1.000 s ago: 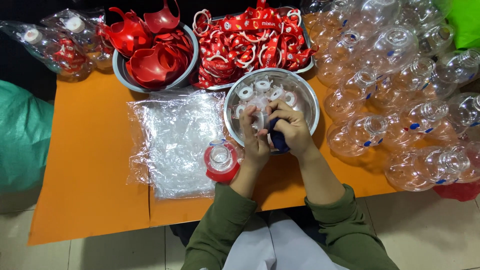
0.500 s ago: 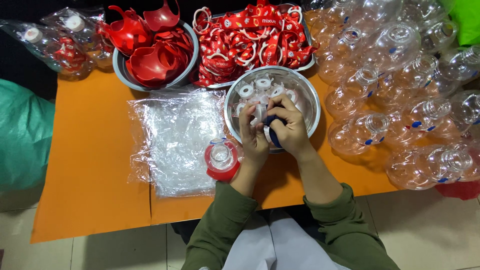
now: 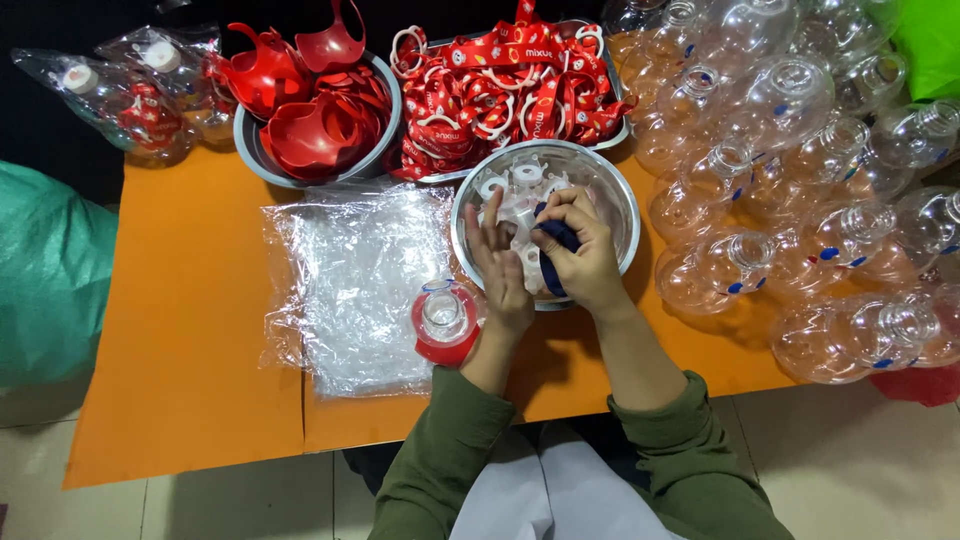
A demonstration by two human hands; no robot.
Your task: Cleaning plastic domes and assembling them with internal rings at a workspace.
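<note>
Two bare hands meet over a steel bowl (image 3: pixel 615 195) of white plastic caps (image 3: pixel 522 182) at the centre of an orange table (image 3: pixel 180 330). The right hand (image 3: pixel 580 255) has its fingers curled tight around a dark blue piece (image 3: pixel 553 245), whose long axis seems to run from twelve to six o'clock, though most of it is hidden. The left hand (image 3: pixel 503 265) is spread open, fingers pointing toward twelve, holding nothing; at its eight o'clock a clear bottle with a red collar (image 3: pixel 444 322) stands mouth up on plastic bags (image 3: pixel 350 290).
</note>
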